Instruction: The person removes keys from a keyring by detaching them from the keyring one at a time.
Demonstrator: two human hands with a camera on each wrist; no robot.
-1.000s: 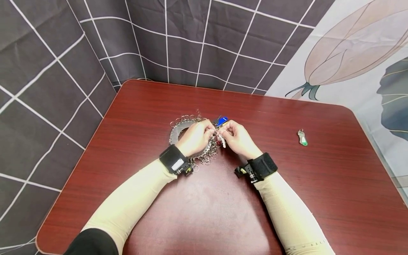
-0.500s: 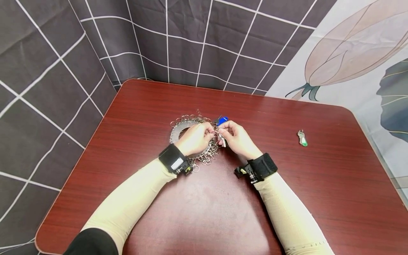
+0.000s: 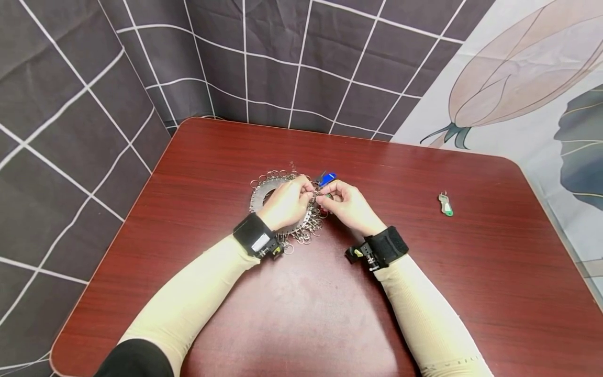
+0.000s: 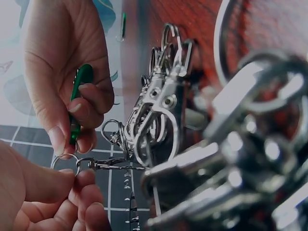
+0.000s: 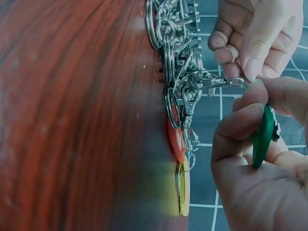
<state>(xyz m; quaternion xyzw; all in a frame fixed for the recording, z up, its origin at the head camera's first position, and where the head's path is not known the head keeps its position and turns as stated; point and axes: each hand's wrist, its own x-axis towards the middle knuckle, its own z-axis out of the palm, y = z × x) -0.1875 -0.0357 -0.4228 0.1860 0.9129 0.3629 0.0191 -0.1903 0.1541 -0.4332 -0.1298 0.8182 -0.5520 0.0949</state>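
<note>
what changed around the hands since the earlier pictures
The right hand moved its thumb slightly toward the left hand; the silver key that hung below its fingers no longer shows there, and a green tag shows instead. The left hand, blue tag and loose key stayed put.

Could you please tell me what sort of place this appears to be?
It looks like an indoor corner set up for tabletop work, perhaps for recording: a reddish table stands by a creased dark gridded cloth and a flower-print backdrop.
</note>
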